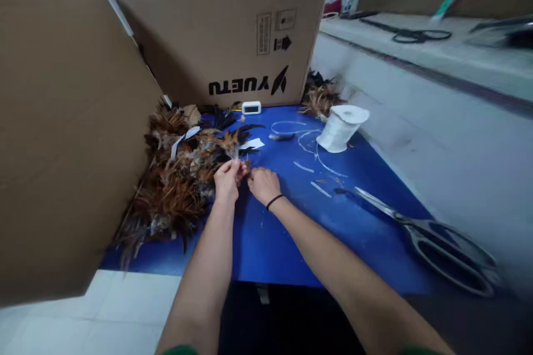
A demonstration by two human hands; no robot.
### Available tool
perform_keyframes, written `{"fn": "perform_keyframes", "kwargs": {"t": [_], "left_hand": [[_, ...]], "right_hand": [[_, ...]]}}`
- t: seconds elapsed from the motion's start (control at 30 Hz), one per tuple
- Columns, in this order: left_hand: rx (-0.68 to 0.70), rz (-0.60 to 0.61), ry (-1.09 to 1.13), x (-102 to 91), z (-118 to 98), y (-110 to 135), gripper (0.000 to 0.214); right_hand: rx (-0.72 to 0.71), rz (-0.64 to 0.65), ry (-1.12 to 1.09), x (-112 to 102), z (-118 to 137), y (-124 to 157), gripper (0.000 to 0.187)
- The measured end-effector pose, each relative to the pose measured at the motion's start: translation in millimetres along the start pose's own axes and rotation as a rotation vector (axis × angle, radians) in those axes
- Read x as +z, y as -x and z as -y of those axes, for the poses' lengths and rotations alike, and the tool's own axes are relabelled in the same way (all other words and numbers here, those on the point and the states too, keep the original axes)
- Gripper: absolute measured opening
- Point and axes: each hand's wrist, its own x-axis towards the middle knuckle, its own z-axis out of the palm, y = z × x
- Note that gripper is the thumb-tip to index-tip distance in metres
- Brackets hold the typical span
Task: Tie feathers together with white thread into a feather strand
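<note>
My left hand (227, 178) pinches the pale base of a small bunch of feathers (231, 145), whose brown and black tips fan out above the fingers. Close beside it, my right hand (265, 184) is closed with its fingers curled down; whatever lies in them is hidden. A large heap of brown and black feathers (175, 199) spreads to the left of both hands. Just beyond the fingers lies a white paper scrap (252, 144). Another white strip (183, 141) rests on the heap.
On the blue tabletop (283, 244) stand a spool of white ribbon (343, 127) and large scissors (420, 230), right. A small white display device (251, 107) sits before the cardboard box (200, 33). More feathers (320, 97) lie behind the spool. Black scissors (420, 36) rest on a ledge.
</note>
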Motion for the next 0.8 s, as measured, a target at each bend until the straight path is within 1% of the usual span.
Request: {"fn": "perform_keyframes", "kwargs": {"t": [0.1,0.2,0.33,0.47,0.53,0.6,0.67,0.7,0.73,0.8], "left_hand": [[0.011,0.024,-0.068,0.9,3,1,0.031],[-0.001,0.031,-0.091,0.8,5,1,0.03],[-0.038,0.023,-0.055,0.2,5,0,0.03],[-0.032,0.039,-0.077,2.4,4,0,0.029],[-0.029,0.057,-0.091,4.9,2,3,0.029],[-0.058,0.099,-0.096,7.6,0,6,0.029],[-0.122,0.154,-0.092,10.1,-3,11,0.028],[-0.162,0.181,-0.088,11.1,-5,13,0.026],[-0.204,0.207,-0.083,11.9,-6,16,0.025],[-0.286,0.255,-0.074,13.0,-9,19,0.022]], "right_hand": [[0.026,0.006,-0.004,1,2,3,0.026],[0.049,0.002,-0.051,-2,-2,6,0.023],[0.094,-0.022,-0.19,-10,-21,10,0.019],[0.133,-0.027,-0.405,-16,-46,13,0.015],[0.152,-0.027,-0.578,-18,-54,14,0.018],[0.19,-0.046,-0.901,-20,-58,15,0.024],[0.215,-0.067,-1.256,-22,-58,16,0.026],[0.209,-0.073,-1.379,-24,-57,16,0.025],[0.189,-0.076,-1.442,-25,-56,17,0.024],[0.142,-0.077,-1.493,-29,-53,18,0.02]]}}
